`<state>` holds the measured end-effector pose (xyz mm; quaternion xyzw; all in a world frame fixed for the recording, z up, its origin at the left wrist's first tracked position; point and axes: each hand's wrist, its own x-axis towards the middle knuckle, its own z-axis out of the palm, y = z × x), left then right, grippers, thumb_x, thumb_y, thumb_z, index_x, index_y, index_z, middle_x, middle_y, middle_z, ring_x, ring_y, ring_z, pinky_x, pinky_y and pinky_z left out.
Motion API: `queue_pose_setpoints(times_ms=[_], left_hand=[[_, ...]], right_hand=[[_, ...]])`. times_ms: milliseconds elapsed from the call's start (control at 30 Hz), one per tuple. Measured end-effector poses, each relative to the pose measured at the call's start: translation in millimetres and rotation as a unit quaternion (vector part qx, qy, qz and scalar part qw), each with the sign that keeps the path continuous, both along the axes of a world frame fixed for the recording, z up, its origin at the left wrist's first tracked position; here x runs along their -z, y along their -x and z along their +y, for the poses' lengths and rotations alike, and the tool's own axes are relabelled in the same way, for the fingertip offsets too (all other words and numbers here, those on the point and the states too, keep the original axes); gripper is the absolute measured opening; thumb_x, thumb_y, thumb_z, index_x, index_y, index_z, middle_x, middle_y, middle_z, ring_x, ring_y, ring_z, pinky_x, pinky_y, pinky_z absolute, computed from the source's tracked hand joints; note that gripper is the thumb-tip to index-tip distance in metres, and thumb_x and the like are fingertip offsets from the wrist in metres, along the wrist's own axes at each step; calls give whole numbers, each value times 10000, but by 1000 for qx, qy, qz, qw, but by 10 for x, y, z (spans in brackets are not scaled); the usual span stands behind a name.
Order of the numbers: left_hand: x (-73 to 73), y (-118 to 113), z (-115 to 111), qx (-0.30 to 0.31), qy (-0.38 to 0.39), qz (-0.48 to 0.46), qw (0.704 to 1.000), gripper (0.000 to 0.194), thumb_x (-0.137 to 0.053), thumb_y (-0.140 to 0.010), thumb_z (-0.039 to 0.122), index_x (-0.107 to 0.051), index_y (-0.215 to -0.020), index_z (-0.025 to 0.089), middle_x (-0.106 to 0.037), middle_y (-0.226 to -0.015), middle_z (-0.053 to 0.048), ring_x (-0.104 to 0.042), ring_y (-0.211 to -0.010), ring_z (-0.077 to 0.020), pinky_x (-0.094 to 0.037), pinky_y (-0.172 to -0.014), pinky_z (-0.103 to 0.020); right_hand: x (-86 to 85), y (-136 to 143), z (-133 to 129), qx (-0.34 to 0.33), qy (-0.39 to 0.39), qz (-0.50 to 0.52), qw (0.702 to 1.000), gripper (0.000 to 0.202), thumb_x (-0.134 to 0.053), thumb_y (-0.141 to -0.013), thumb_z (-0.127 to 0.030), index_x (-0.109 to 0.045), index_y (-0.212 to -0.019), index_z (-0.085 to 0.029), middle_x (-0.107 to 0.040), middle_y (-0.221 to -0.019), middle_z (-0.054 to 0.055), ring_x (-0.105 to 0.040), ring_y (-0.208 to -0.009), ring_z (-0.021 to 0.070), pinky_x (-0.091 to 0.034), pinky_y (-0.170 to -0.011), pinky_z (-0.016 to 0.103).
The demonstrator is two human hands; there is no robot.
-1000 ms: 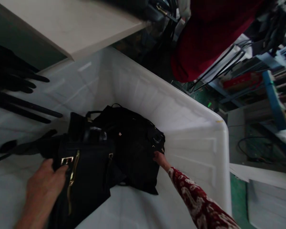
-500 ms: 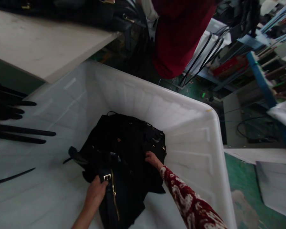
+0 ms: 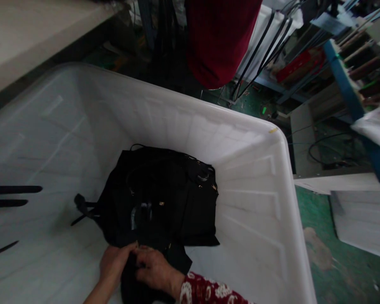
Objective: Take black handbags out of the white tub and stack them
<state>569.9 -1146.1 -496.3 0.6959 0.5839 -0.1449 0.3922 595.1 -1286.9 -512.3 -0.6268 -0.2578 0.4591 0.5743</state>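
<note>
Inside the white bin [image 3: 291,211], black bags [image 3: 177,190] extend ahead and rightward of the fingers; left hand [image 3: 110,266] and right hand [image 3: 160,270] meet at the near edge, equally close. Fingers narrow; grip cannot be confirmed.

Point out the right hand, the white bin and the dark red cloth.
Right hand [image 3: 160,270]: head view, back of the hand.
White bin [image 3: 283,147]: head view, rim near the corner.
Dark red cloth [image 3: 223,42]: head view, middle of the cloth.

Lower right of bin [image 3: 291,202]: bare floor, I can pass | centre: black bags [image 3: 196,215] block | upper left: tabletop [image 3: 44,29] overhangs
</note>
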Motion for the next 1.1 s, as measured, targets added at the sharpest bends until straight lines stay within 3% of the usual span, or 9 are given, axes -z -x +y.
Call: queue_pose_setpoints(times_ms=[67,167,267,433,533,700,800,933,1100], left_hand=[[37,54,69,48,-8,65,997,153,-627,-514,343,-568,-489,204,-619,-547,-67,-621,-747,-341,-476,-646,-406],[35,54,103,21,-11,37,999,115,-614,-511,288,-584,-592,212,-645,-618,-44,-627,-759,-319,-478,-651,-388],[24,-24,88,17,-10,28,999,175,-624,-484,233,-571,-650,219,-656,-653,-34,-629,-797,-322,-483,-664,-386],[33,-111,78,25,-10,31,999,244,-636,-453,171,-553,-677,218,-662,-661,-38,-633,-798,-325,-488,-667,-376],[-25,-112,38,31,-25,14,999,237,-624,-469,165,-577,-697,208,-678,-705,-50,-634,-797,-316,-486,-658,-370],[-201,-143,-201,38,-27,-10,999,219,-609,-489,175,-599,-706,202,-690,-742,-53,-631,-825,-317,-486,-674,-366],[-256,-157,-378,34,8,-26,999,238,-621,-505,197,-613,-742,203,-698,-776,-50,-632,-855,-312,-495,-704,-365],[-194,-130,-471,-16,45,-33,998,345,-612,-603,366,-623,-882,165,-693,-914,-107,-607,-960,-319,-494,-781,-384],[7,-92,-445,-37,89,-83,992,509,-587,-627,537,-620,-961,154,-659,-1058,-121,-573,-1047,-283,-457,-892,-368]], right_hand=[[79,-215,-35,-31,39,22,998,38,-538,-750,-196,-575,-752,-206,-640,-997,-28,-576,-931,135,-439,-813,219],[290,-851,-178,12,256,-75,964,215,-433,-825,-208,-593,-968,-214,-648,-965,-23,-593,-894,116,-451,-783,201],[625,-1622,-399,99,378,-170,904,482,-403,-773,-71,-402,-1251,-126,-399,-1345,141,-354,-1246,214,-297,-1012,351],[1063,-2243,-775,56,444,-191,874,440,-497,-657,-8,-546,-1086,-94,-514,-1197,222,-393,-1205,324,-246,-981,519],[946,-2166,-1062,13,447,-169,878,295,-621,-544,-25,-632,-816,-139,-647,-924,128,-551,-1004,288,-373,-882,411],[273,-1636,-1275,14,407,-127,904,54,-597,-637,-154,-628,-678,-136,-618,-631,21,-592,-673,185,-423,-615,263],[-27,-1123,-917,45,365,-108,924,184,-475,-742,-195,-632,-825,-150,-626,-686,-6,-570,-632,142,-407,-544,221],[-121,-538,-270,79,217,-61,971,227,-442,-712,-129,-645,-792,-190,-645,-732,-10,-587,-722,165,-425,-611,234],[-90,-284,-170,36,232,-66,970,399,-422,-630,-46,-637,-928,-201,-674,-890,28,-612,-870,201,-444,-742,273]])
